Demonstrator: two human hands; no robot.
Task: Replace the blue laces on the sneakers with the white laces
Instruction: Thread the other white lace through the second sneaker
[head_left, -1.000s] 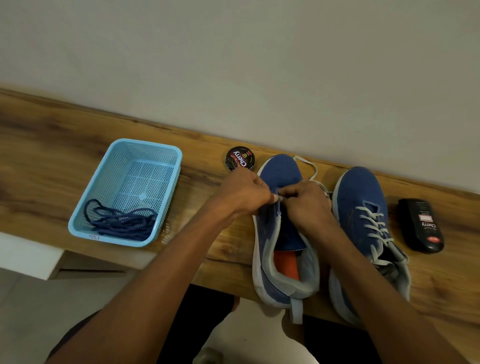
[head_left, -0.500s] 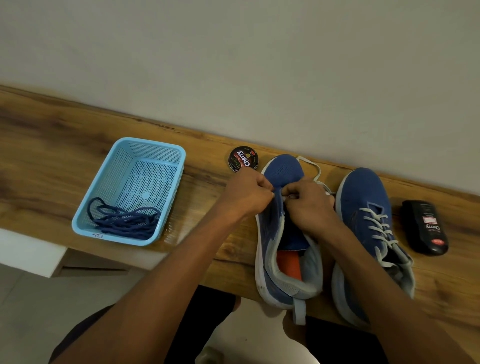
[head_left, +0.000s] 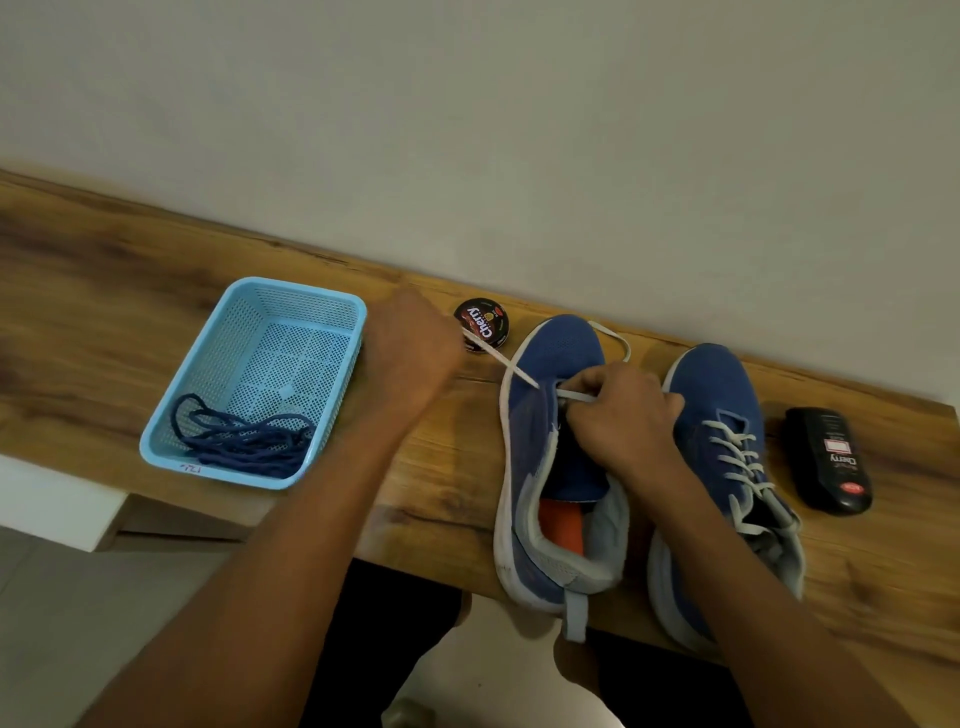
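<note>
Leftward and away from the shoe, the left hand (head_left: 410, 348) has swept since a moment ago, drawing the white lace (head_left: 498, 358) taut through a front eyelet of the left sneaker (head_left: 550, 452); its grip is closed on the lace end, though blurred. The right hand (head_left: 623, 415) stays on the shoe's throat, fingers curled, pinching the lace's other run. That pull suggests the first crossing is being seated. Beside it the right sneaker (head_left: 727, 467) already carries white lacing. On the surface (head_left: 104, 270), the blue laces (head_left: 239, 441) lie discarded in the basket (head_left: 311, 296).
</note>
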